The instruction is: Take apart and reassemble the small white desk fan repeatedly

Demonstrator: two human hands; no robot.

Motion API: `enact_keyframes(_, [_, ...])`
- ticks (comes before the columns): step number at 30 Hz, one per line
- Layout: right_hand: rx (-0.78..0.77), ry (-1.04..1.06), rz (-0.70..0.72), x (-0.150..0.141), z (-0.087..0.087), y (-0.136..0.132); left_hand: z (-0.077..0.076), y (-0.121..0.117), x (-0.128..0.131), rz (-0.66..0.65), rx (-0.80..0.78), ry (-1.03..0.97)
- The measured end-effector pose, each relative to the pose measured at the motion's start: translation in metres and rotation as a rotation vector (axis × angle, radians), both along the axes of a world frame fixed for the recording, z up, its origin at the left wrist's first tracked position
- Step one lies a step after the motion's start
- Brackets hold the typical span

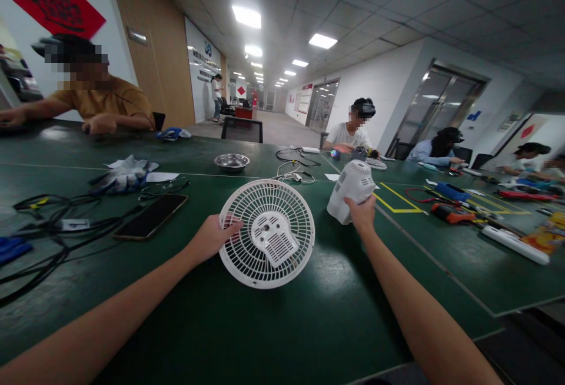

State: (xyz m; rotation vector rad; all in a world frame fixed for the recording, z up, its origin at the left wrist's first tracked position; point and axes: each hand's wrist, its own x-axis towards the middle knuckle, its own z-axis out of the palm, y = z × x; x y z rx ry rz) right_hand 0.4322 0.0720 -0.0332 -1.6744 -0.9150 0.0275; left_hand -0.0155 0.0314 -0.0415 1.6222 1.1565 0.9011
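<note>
My left hand (223,233) grips the left rim of a round white fan grille (239,262), thumb across the front and fingers behind. At the grille's centre is a white slotted plate (276,241) with small holes. On the right, my right hand (362,211) is closed around a white plastic fan housing (348,188) with vent slots on top. The housing is tilted and apart from the grille. Behind the grille, a white cord (293,174) with a plug lies on the green table. Whether the housing touches the table I cannot tell.
A steel bowl (232,162) stands beyond the grille. Left lie a phone (150,217), gloves (126,174) and black cables (62,241). Right are an orange multimeter (452,213), a white power strip (514,244) and yellow tape lines (399,211). Several people sit around the table.
</note>
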Motion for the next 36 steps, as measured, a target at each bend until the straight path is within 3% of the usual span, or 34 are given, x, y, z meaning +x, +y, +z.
enact_keyframes(6, [0.161,-0.080,0.032,0.002,0.003,0.001,-0.003,0.002,0.000,0.008,-0.008,-0.025])
enact_keyframes(19, [0.281,-0.066,0.127,0.001,0.004,0.003,-0.004,0.003,0.000,0.018,0.029,0.016])
enact_keyframes(25, [0.398,-0.291,-0.029,-0.009,0.016,-0.008,-0.003,0.003,0.000,0.018,0.035,0.032])
enact_keyframes(27, [0.415,-0.358,-0.018,-0.020,0.021,-0.015,-0.004,0.003,0.000,0.010,0.039,0.024])
enact_keyframes(31, [0.299,-0.398,0.189,-0.054,0.018,-0.025,-0.005,0.005,-0.001,0.004,0.032,0.013])
enact_keyframes(36, [0.011,-0.414,0.444,-0.086,-0.007,-0.022,-0.002,0.001,0.000,0.015,0.037,0.028])
